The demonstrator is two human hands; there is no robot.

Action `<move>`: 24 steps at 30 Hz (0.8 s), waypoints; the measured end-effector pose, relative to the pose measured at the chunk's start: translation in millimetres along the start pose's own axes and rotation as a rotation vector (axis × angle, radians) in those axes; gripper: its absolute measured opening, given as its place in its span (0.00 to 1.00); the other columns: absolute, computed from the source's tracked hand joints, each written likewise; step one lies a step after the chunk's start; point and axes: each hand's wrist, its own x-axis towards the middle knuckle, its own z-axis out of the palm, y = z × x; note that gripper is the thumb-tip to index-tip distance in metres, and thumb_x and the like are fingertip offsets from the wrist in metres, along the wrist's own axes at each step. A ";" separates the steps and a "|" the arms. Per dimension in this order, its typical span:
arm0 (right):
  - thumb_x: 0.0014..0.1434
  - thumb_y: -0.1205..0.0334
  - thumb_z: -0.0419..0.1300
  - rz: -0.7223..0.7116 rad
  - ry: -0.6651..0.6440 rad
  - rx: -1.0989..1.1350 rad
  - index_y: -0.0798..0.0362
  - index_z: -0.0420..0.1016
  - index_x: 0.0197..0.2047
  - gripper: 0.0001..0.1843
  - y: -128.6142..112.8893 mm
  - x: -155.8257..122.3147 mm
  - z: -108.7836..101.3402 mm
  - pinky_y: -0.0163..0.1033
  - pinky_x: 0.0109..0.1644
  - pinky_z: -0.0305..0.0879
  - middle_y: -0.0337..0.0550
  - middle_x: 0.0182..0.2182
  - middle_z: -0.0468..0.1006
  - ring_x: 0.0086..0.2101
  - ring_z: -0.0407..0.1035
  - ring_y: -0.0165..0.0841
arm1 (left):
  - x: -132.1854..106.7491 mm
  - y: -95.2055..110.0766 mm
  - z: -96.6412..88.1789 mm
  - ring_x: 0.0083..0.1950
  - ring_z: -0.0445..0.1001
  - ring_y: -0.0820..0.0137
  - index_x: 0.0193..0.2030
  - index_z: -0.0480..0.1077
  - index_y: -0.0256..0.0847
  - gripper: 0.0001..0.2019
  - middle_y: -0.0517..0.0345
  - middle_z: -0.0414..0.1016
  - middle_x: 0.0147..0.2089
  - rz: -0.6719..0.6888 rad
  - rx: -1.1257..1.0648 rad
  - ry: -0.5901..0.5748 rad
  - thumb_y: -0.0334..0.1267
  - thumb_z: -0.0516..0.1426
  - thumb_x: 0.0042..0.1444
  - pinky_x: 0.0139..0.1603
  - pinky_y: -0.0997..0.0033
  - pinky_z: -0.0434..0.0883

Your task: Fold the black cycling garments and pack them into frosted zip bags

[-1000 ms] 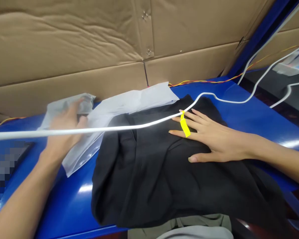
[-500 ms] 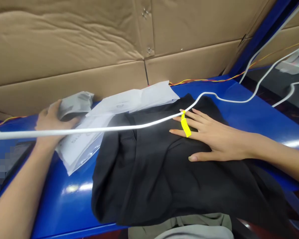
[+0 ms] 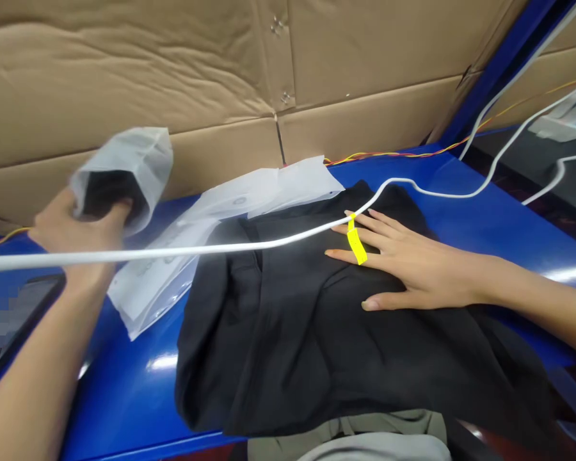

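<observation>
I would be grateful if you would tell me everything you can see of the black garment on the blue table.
The black garment is a soft, matt fabric, folded into a loose, rumpled pile with a seam running through it. It lies on the blue table, its far edge against a translucent plastic bag. The person's right hand rests spread flat on top. A white cable crosses over it, with a yellow tag by the fingers.
</observation>
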 end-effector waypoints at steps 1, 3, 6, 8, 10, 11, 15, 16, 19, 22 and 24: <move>0.69 0.38 0.62 0.001 -0.001 -0.003 0.44 0.55 0.80 0.44 0.1 -0.1 0.0 0.79 0.75 0.44 0.55 0.79 0.51 0.77 0.41 0.63 | -2.8 7.9 -5.5 0.59 0.81 0.40 0.61 0.80 0.39 0.33 0.59 0.84 0.60 -0.025 0.016 0.004 0.61 0.63 0.56 0.64 0.40 0.75; 0.70 0.38 0.61 -0.003 -0.009 -0.013 0.44 0.54 0.80 0.43 0.2 -0.2 0.0 0.79 0.75 0.43 0.56 0.79 0.51 0.77 0.40 0.63 | -9.9 22.8 -15.5 0.60 0.80 0.38 0.62 0.79 0.37 0.34 0.55 0.84 0.59 0.001 0.011 -0.063 0.60 0.63 0.57 0.65 0.39 0.74; 0.71 0.36 0.58 -0.007 -0.029 -0.029 0.45 0.53 0.81 0.43 0.3 -0.4 0.1 0.79 0.75 0.43 0.57 0.80 0.49 0.78 0.38 0.62 | -24.4 41.1 -23.1 0.62 0.80 0.44 0.59 0.82 0.43 0.29 0.60 0.86 0.56 0.105 0.001 -0.125 0.54 0.67 0.54 0.68 0.47 0.74; 0.71 0.35 0.57 -0.006 -0.032 -0.034 0.45 0.54 0.81 0.43 0.4 -0.5 0.2 0.79 0.75 0.43 0.56 0.80 0.49 0.78 0.36 0.61 | -35.7 49.9 -23.3 0.63 0.80 0.47 0.60 0.81 0.47 0.27 0.61 0.86 0.56 0.215 -0.064 -0.237 0.53 0.67 0.56 0.70 0.52 0.72; 0.71 0.36 0.57 -0.005 -0.025 -0.032 0.45 0.54 0.81 0.43 0.4 -0.6 0.5 0.78 0.76 0.42 0.55 0.80 0.48 0.78 0.36 0.61 | -46.5 55.7 -22.1 0.64 0.80 0.49 0.59 0.82 0.50 0.22 0.64 0.86 0.55 0.321 -0.089 -0.315 0.52 0.65 0.59 0.68 0.54 0.73; 0.71 0.36 0.57 -0.006 -0.022 -0.031 0.44 0.54 0.81 0.43 0.4 -0.6 0.6 0.77 0.76 0.42 0.55 0.80 0.48 0.78 0.36 0.60 | -51.3 57.6 -21.8 0.63 0.81 0.49 0.57 0.82 0.51 0.20 0.63 0.86 0.55 0.393 -0.103 -0.287 0.50 0.64 0.59 0.68 0.54 0.74; 0.70 0.36 0.59 -0.001 -0.020 -0.027 0.45 0.56 0.80 0.43 0.1 -0.3 0.3 0.77 0.76 0.41 0.55 0.80 0.49 0.78 0.37 0.61 | -69.0 62.1 -24.4 0.65 0.79 0.49 0.61 0.80 0.47 0.23 0.52 0.80 0.65 0.625 -0.122 -0.118 0.50 0.64 0.61 0.71 0.51 0.72; 0.70 0.36 0.59 0.000 -0.019 -0.026 0.46 0.57 0.80 0.43 -0.1 -0.1 0.1 0.77 0.76 0.41 0.56 0.80 0.50 0.78 0.37 0.61 | -74.0 63.7 -25.7 0.66 0.78 0.49 0.62 0.79 0.48 0.23 0.52 0.78 0.67 0.656 -0.128 -0.088 0.49 0.64 0.61 0.71 0.51 0.71; 0.70 0.37 0.60 -0.004 -0.012 -0.024 0.48 0.61 0.78 0.42 -0.5 0.2 -0.2 0.76 0.76 0.42 0.58 0.79 0.51 0.78 0.38 0.61 | -91.3 70.0 -29.4 0.65 0.79 0.52 0.66 0.74 0.54 0.25 0.57 0.77 0.67 0.712 -0.117 -0.084 0.48 0.65 0.62 0.67 0.52 0.75; 0.70 0.37 0.60 -0.011 0.000 -0.034 0.50 0.62 0.77 0.41 -0.8 0.4 0.5 0.77 0.76 0.44 0.60 0.79 0.52 0.78 0.38 0.62 | -105.9 74.5 -31.4 0.64 0.79 0.50 0.73 0.66 0.55 0.29 0.56 0.73 0.71 0.751 -0.002 -0.227 0.49 0.62 0.66 0.57 0.55 0.80; 0.70 0.37 0.60 -0.016 0.019 -0.039 0.51 0.63 0.77 0.40 -1.2 0.7 1.3 0.78 0.75 0.45 0.62 0.78 0.53 0.78 0.39 0.62 | -110.8 74.4 -31.7 0.63 0.79 0.46 0.78 0.60 0.55 0.33 0.53 0.67 0.76 0.757 0.070 -0.322 0.52 0.60 0.68 0.51 0.54 0.81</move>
